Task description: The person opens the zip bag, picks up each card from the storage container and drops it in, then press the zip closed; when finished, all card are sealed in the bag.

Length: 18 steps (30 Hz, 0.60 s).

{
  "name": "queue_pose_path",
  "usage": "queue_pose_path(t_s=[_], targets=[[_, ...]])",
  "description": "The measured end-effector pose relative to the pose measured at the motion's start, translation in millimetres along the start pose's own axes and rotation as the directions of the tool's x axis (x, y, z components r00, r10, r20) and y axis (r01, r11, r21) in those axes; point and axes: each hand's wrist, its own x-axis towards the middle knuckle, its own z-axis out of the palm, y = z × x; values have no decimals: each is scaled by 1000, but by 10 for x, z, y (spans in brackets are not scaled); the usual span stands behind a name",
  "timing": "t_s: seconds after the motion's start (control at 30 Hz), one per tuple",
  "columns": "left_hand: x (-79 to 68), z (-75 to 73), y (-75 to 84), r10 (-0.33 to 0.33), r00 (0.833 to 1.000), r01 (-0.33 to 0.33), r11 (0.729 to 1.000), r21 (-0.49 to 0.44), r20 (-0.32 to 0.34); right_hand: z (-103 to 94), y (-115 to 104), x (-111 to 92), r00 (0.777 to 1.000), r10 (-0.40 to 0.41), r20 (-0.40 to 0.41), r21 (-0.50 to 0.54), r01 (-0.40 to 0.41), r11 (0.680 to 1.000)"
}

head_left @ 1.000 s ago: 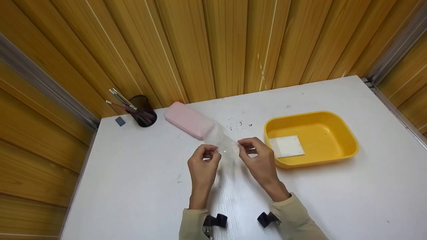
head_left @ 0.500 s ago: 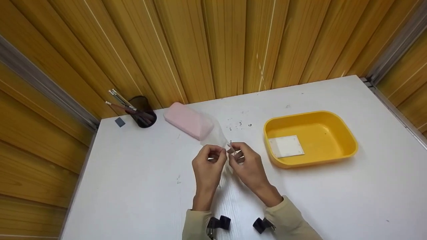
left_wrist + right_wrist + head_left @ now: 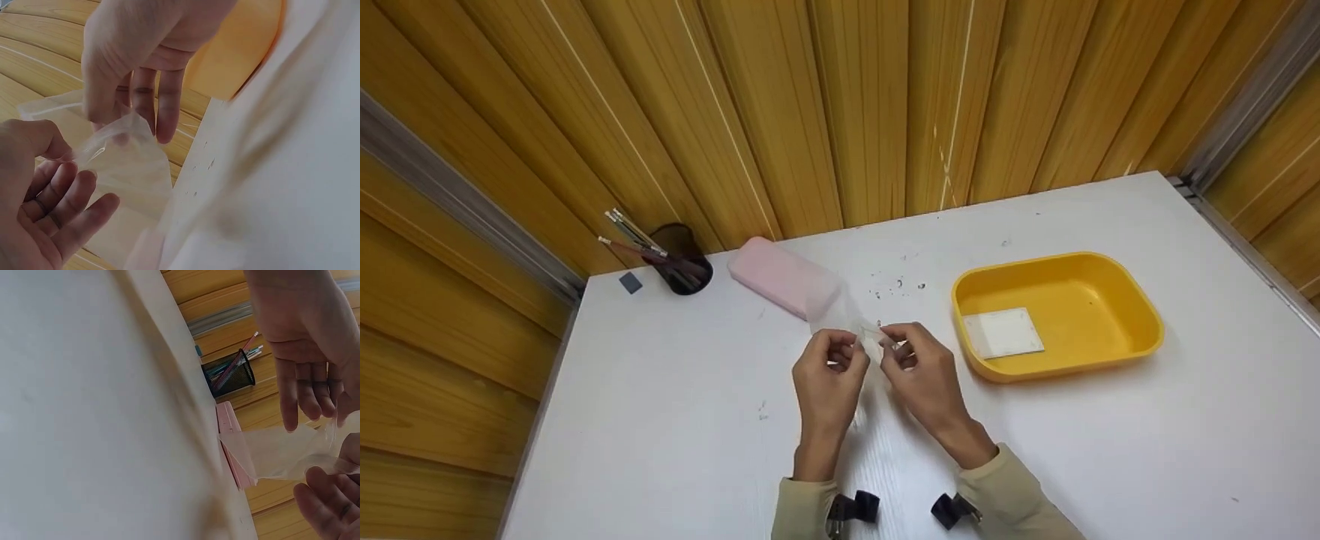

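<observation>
Over the middle of the table, both hands pinch the upper edge of a clear plastic bag. My left hand grips it between thumb and fingertips. Close beside it, my right hand pinches the bag with thumb and index finger. A whitish edge strip of the bag spans the short gap between the fingertips. In the right wrist view the bag hangs as a thin, see-through sheet, overlapping the pink case behind. In the left wrist view the left hand's other fingers are loosely bent beneath the bag.
A yellow tray with a white square piece inside stands to the right. At the back left are a black mesh cup of pencils and a small dark eraser. A wood-patterned wall borders the white table.
My right hand has moved left, close to the left hand, which shifted slightly right. The bag edge, stretched wider earlier, is now gathered between the fingertips.
</observation>
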Motion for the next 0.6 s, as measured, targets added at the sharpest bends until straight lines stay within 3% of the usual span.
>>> queue_pose_path(t_s=[0.27,0.6], targets=[[28,42,24,4,999,-3,999,37,-47,29,31,18,987,-158,-11,-49,158,986],[26,-72,-29,1,1000,-1,1000,14,-3,-31,75,54,976,-214,-43,-50,212,976]])
